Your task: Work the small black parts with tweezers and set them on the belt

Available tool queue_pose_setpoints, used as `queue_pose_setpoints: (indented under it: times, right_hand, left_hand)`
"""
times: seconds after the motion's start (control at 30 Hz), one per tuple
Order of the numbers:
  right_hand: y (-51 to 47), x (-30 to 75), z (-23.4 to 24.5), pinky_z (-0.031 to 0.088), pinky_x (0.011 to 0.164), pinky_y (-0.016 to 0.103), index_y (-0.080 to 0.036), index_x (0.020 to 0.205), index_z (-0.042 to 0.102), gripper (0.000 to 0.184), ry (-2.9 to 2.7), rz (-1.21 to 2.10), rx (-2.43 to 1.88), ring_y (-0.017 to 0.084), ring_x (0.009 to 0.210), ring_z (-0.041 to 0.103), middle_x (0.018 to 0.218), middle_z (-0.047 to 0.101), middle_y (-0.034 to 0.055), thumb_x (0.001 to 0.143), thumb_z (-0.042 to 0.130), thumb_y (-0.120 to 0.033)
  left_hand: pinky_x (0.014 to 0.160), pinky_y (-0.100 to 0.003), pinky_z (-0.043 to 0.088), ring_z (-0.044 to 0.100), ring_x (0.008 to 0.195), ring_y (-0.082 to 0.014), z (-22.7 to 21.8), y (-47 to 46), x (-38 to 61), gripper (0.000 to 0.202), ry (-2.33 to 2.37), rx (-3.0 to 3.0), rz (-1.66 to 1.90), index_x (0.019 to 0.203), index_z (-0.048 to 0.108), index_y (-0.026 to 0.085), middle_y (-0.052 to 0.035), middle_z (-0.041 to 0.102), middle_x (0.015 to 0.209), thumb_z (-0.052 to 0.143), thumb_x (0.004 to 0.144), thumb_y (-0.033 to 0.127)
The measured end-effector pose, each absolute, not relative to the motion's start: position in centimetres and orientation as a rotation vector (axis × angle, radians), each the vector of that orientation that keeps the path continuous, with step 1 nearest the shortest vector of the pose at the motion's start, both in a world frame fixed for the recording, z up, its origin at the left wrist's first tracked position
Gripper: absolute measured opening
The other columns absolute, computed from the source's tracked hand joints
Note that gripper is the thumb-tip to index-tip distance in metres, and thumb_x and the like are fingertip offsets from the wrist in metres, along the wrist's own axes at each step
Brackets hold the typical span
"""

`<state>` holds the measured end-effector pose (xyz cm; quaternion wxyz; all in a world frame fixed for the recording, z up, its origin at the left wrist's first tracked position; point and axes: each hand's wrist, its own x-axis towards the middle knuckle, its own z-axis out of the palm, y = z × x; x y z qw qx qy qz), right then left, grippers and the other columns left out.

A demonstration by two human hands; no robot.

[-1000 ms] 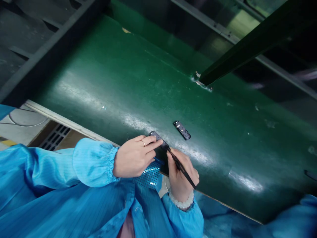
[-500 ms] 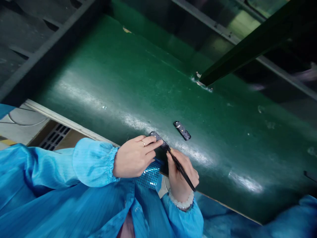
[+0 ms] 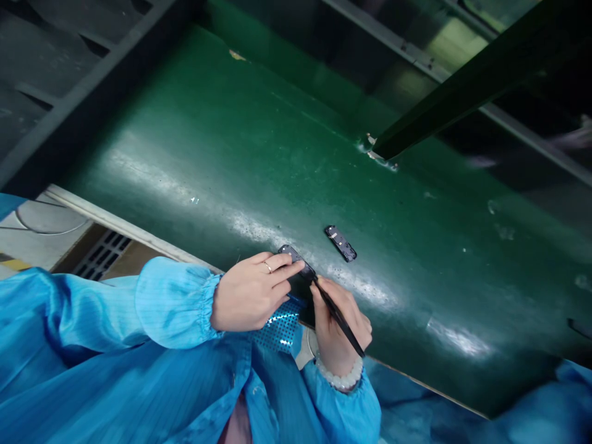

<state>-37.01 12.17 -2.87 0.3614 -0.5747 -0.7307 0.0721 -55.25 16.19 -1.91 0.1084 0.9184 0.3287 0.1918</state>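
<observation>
My left hand [image 3: 253,292], with a ring on one finger, holds a small black oblong plastic casing [image 3: 289,251] against the green table. Its fingertips press on the casing's upper face and cover much of it. In my right hand [image 3: 343,317] is a slim black tool, which looks like tweezers [image 3: 341,320]. The tip meets the casing's right end, where fingers partly hide the contact. A second dark casing [image 3: 341,243], with small parts showing inside, lies on the table just beyond my hands.
The green tabletop [image 3: 222,135] has worn, shiny patches. A dark post [image 3: 444,92] rises from its far side. Dark compartmented racking [image 3: 87,92] stands at the left. Another person's blue sleeve [image 3: 550,407] shows at lower right, near a small dark object [image 3: 580,328].
Both hands, the tweezers and the casings stay practically where they were. The blue sleeve at the lower right edge has shifted slightly.
</observation>
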Motion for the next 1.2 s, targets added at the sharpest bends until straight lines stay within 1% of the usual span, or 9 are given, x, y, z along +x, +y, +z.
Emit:
queue_pose_setpoints:
  times: [0.17, 0.3, 0.63, 0.9, 1.1, 1.2]
  right_hand:
    - [12.11, -36.80, -3.00, 0.057, 0.071, 0.026, -0.021, 0.099, 0.062, 0.019, -1.862, 0.228, -1.485, 0.015, 0.079, 0.070, 0.090, 0.072, 0.0023, 0.082, 0.064, -0.015]
    - [12.19, -36.78, -2.88, 0.057, 0.072, 0.027, -0.021, 0.097, 0.063, 0.017, -1.731, 0.296, -1.494, 0.015, 0.078, 0.070, 0.087, 0.072, 0.0017, 0.082, 0.064, -0.014]
    - [12.40, -36.80, -2.75, 0.058, 0.071, 0.028, -0.020, 0.096, 0.062, 0.016, -1.793, 0.287, -1.468, 0.015, 0.077, 0.070, 0.087, 0.072, 0.0030, 0.081, 0.064, -0.013]
    - [12.43, -36.72, -2.78, 0.057, 0.072, 0.024, -0.018, 0.096, 0.062, 0.015, -1.847, 0.239, -1.458, 0.014, 0.079, 0.070, 0.087, 0.072, 0.0029, 0.081, 0.064, -0.014]
    - [12.21, -36.61, -2.88, 0.057, 0.074, 0.025, -0.020, 0.096, 0.062, 0.017, -1.802, 0.276, -1.457, 0.014, 0.079, 0.070, 0.088, 0.072, 0.0014, 0.081, 0.064, -0.013]
    - [12.33, -36.73, -2.75, 0.057, 0.072, 0.025, -0.020, 0.097, 0.062, 0.018, -1.810, 0.283, -1.449, 0.014, 0.078, 0.070, 0.088, 0.072, 0.0019, 0.080, 0.065, -0.013]
  left_hand:
    - [0.083, -0.035, 0.045, 0.054, 0.108, -0.0243, -1.99, 16.20, -55.24, 0.023, 0.966, 2.703, 0.570, 0.080, 0.067, 0.011, -0.0078, 0.062, 0.123, 0.049, 0.090, 0.022]
    - [0.084, -0.036, 0.045, 0.054, 0.108, -0.0243, -2.05, 16.19, -55.29, 0.023, 0.967, 2.711, 0.551, 0.081, 0.067, 0.011, -0.0075, 0.061, 0.123, 0.049, 0.089, 0.022]
    - [0.085, -0.036, 0.045, 0.054, 0.109, -0.0243, -2.01, 16.16, -55.25, 0.023, 0.963, 2.707, 0.539, 0.081, 0.068, 0.011, -0.0080, 0.060, 0.124, 0.050, 0.089, 0.022]
    - [0.086, -0.034, 0.044, 0.053, 0.110, -0.0231, -2.01, 16.33, -55.39, 0.022, 0.950, 2.722, 0.521, 0.083, 0.068, 0.012, -0.0073, 0.060, 0.125, 0.051, 0.089, 0.023]
    - [0.085, -0.035, 0.044, 0.053, 0.109, -0.0229, -1.93, 16.33, -55.35, 0.023, 0.948, 2.701, 0.528, 0.083, 0.068, 0.011, -0.0081, 0.060, 0.125, 0.049, 0.090, 0.022]
    - [0.086, -0.036, 0.044, 0.053, 0.109, -0.0234, -1.97, 16.28, -55.35, 0.023, 0.946, 2.691, 0.514, 0.083, 0.068, 0.011, -0.0080, 0.060, 0.125, 0.049, 0.090, 0.022]
